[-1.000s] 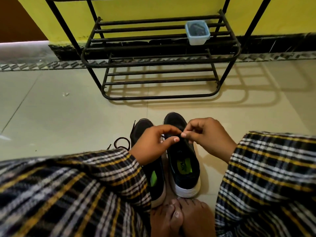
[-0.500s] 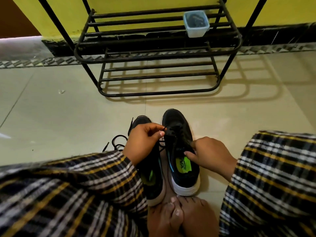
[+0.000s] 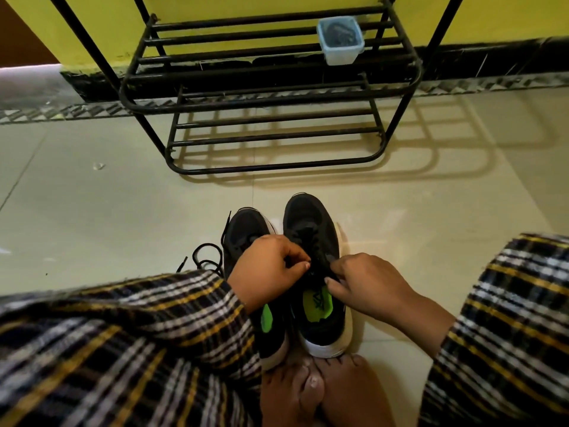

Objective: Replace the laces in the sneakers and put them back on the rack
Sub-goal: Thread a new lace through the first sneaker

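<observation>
Two black sneakers with white soles and green insoles stand side by side on the floor, toes pointing to the rack. My left hand (image 3: 269, 269) and my right hand (image 3: 366, 285) both pinch the black lace over the tongue of the right sneaker (image 3: 311, 229). My left wrist covers the middle of the left sneaker (image 3: 246, 229). A loose black lace (image 3: 206, 257) lies coiled on the floor just left of the left sneaker.
A black metal shoe rack (image 3: 271, 97) stands against the yellow wall ahead, with a small pale blue tub (image 3: 340, 41) on its upper shelf. My bare feet (image 3: 320, 392) touch the sneakers' heels. My knees in plaid cloth flank the shoes.
My right hand dropped from the lace to the shoe's collar, then came back up to meet my left hand at the tongue. The camera tilted down slightly.
</observation>
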The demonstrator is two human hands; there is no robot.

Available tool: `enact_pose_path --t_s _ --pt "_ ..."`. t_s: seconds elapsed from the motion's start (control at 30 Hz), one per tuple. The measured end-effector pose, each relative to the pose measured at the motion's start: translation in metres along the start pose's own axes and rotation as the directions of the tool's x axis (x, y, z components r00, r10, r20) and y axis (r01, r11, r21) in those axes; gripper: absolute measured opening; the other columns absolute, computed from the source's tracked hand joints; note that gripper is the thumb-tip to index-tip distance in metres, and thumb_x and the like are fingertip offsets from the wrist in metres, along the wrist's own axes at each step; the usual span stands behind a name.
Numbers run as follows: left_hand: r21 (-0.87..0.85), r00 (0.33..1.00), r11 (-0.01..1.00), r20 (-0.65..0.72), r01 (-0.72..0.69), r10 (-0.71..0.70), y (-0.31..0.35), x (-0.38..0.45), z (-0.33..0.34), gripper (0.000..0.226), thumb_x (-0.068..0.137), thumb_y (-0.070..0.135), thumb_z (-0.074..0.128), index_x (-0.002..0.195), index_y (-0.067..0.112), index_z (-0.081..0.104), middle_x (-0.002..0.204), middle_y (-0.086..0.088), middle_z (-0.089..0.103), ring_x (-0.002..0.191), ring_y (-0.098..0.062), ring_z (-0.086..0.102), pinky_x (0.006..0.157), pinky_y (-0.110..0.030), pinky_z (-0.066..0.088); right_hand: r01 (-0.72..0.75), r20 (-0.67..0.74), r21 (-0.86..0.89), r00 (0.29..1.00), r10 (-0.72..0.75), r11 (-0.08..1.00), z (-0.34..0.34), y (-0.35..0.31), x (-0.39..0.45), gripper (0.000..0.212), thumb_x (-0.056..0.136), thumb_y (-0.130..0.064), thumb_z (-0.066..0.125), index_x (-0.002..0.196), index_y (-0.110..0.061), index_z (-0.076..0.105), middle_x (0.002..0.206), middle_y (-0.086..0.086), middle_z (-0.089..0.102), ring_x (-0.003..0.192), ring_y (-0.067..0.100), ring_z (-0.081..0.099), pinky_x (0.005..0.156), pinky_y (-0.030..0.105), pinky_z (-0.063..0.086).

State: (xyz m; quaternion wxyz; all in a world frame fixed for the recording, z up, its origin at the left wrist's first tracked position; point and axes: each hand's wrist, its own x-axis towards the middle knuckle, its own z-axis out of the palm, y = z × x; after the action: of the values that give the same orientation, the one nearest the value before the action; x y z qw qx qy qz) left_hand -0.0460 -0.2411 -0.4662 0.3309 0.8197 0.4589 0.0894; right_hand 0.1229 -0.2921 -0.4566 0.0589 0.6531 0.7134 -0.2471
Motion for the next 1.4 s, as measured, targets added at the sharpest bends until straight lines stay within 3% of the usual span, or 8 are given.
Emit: enact_pose_path --t_s 0.13,0.43,0.57,0.73,0.9,1.03,1.17,1.4 --pt "0.039 0.993 0.994 -0.058 0.101 -0.098 0.003 0.0 0.003 0.006 0.076 0.029 0.066 0.072 0.025 0.069 0.078 0.009 0.057 0.074 -0.01 0.058 0.071 -0.035 0.051 0.037 -0.008 0.017 0.999 -0.037 0.999 0.002 -0.009 -0.015 0.04 0.097 -0.037 0.041 0.062 -0.022 0.026 0.066 -0.003 0.035 0.072 0.02 0.04 0.045 0.02 0.017" --pt "-0.05 0.999 0.998 -0.021 0.036 -0.037 -0.002 0.002 0.012 0.012 0.078 0.02 0.07 0.067 0.024 0.068 0.072 0.01 0.054 0.07 -0.007 0.054 0.069 -0.027 0.045 0.1 -0.007 0.082 0.995 -0.1 0.992 0.008 0.001 -0.014 0.041 0.097 -0.035 0.043 0.062 -0.025 0.023 0.063 -0.007 0.031 0.071 0.019 0.041 0.046 0.016 0.024" --pt "-0.145 0.998 0.989 -0.048 0.031 -0.038 -0.009 0.0 0.018 0.019 0.077 0.015 0.072 0.062 0.023 0.063 0.071 0.006 0.054 0.069 -0.008 0.056 0.067 -0.024 0.044 0.153 0.0 0.054 0.988 -0.153 0.987 0.006 -0.001 -0.013 0.035 0.098 -0.035 0.041 0.068 -0.022 0.03 0.081 0.002 0.046 0.088 0.026 0.053 0.046 0.016 0.021" --pt "-0.234 0.997 0.97 -0.043 0.06 -0.072 -0.009 0.0 0.018 0.026 0.079 0.014 0.072 0.061 0.031 0.061 0.072 0.009 0.054 0.071 -0.004 0.056 0.066 -0.008 0.037 0.171 -0.044 0.013 0.984 -0.17 0.985 0.008 0.0 -0.013 0.025 0.098 -0.035 0.039 0.083 -0.016 0.038 0.084 0.001 0.045 0.075 0.016 0.039 0.046 0.016 0.017" --pt "-0.296 0.997 0.952 0.002 0.08 -0.084 -0.007 0.001 0.016 0.019 0.079 0.012 0.072 0.064 0.021 0.065 0.068 0.01 0.052 0.066 0.0 0.051 0.066 -0.009 0.038 0.164 -0.033 0.007 0.986 -0.164 0.986 0.008 0.0 -0.014 0.027 0.098 -0.036 0.039 0.077 -0.018 0.036 0.083 -0.002 0.042 0.088 0.024 0.054 0.046 0.017 0.019" --pt "-0.364 0.994 0.924 0.037 0.112 -0.106 -0.005 0.001 0.012 0.01 0.081 0.009 0.071 0.071 0.01 0.069 0.067 0.007 0.052 0.062 0.001 0.049 0.063 -0.009 0.039 0.16 -0.046 0.002 0.986 -0.159 0.987 0.008 -0.002 -0.015 0.025 0.098 -0.036 0.039 0.081 -0.017 0.037 0.083 -0.002 0.042 0.081 0.02 0.049 0.049 0.028 0.021" --pt "-0.393 0.99 0.909 0.052 0.138 -0.127 -0.006 -0.001 0.01 0.013 0.081 0.009 0.071 0.069 0.014 0.069 0.065 0.008 0.052 0.061 -0.001 0.049 0.063 -0.013 0.04 0.177 -0.083 0.014 0.981 -0.176 0.984 0.007 -0.003 -0.015 0.023 0.097 -0.034 0.041 0.083 -0.016 0.038 0.085 0.002 0.047 0.081 0.023 0.048 0.045 0.017 0.02" --pt "-0.364 0.99 0.921 0.069 0.14 -0.123 -0.012 0.002 0.008 0.019 0.081 0.012 0.072 0.064 0.02 0.066 0.069 0.009 0.056 0.065 -0.001 0.054 0.069 -0.013 0.043 0.169 -0.094 0.019 0.982 -0.167 0.985 0.011 -0.003 -0.016 0.024 0.098 -0.034 0.04 0.081 -0.018 0.035 0.09 0.003 0.048 0.085 0.022 0.049 0.046 0.017 0.022"
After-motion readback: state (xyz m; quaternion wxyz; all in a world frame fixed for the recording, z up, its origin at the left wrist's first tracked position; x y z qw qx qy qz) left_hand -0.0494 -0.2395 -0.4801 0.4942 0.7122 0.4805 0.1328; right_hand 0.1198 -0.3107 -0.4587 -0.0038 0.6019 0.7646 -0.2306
